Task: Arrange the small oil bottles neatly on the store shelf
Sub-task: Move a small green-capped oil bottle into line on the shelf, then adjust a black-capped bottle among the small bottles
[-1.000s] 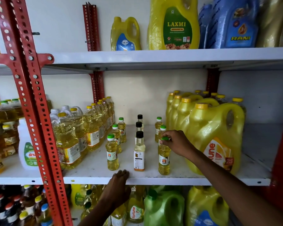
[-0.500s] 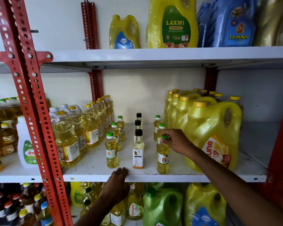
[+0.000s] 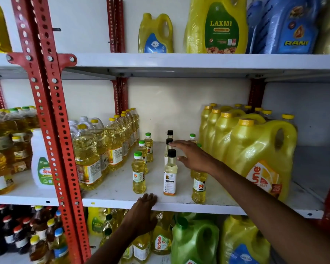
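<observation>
Small oil bottles stand in three short rows on the white middle shelf (image 3: pixel 112 189). The left row has green caps, its front bottle (image 3: pixel 138 173) nearest me. The middle row has black caps, led by a pale labelled bottle (image 3: pixel 170 173). The right row's front bottle (image 3: pixel 199 184) stands free, its cap hidden behind my right hand (image 3: pixel 193 156). That hand hovers open above it, fingers spread and stretching left to the second black cap (image 3: pixel 169 141). My left hand (image 3: pixel 144 212) rests open on the shelf's front edge, holding nothing.
Large yellow Fortune jugs (image 3: pixel 255 155) crowd the shelf's right side, litre oil bottles (image 3: pixel 95 147) its left. A red perforated upright (image 3: pixel 51 130) stands at front left. Big cans fill the shelf above (image 3: pixel 217 25); more bottles and a green jug (image 3: pixel 194 241) sit below.
My right hand has let go of the front right bottle's green cap, opened, and reached left toward the black-capped row. My left hand stays on the shelf edge.
</observation>
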